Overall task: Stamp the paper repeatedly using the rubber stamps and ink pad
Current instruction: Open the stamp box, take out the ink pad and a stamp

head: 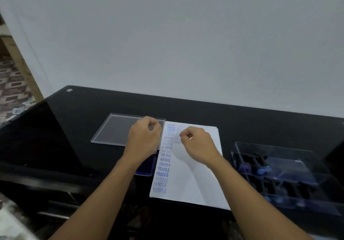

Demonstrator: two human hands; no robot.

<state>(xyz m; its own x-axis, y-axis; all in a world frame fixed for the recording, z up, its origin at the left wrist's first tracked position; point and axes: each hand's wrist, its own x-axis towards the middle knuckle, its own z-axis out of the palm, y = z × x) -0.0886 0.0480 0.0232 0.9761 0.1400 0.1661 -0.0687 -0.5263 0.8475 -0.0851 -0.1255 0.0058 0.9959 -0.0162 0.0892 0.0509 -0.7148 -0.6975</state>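
R hand (pixel 197 143) fingers (pixel 184 135) curled, pinching small blurred stamp (pixel 178 134) (ID tentative) over top of paper (pixel 197 180). L hand (pixel 144 135) fingers curled above ink pad (pixel 147 168); holding anything? can't tell. Paper flat on table (pixel 83 113), centre-front. Progress: one col. of blue prints down left edge (AMENDED, SAMPLE, AIR MAIL, FRAGILE), some faint. Rest of sheet blank, so est. early stage.

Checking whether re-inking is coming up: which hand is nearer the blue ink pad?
Left. The left hand hovers just beyond the blue ink pad, its wrist partly covering the pad. The right hand is off to the pad's right, above the stamped paper.
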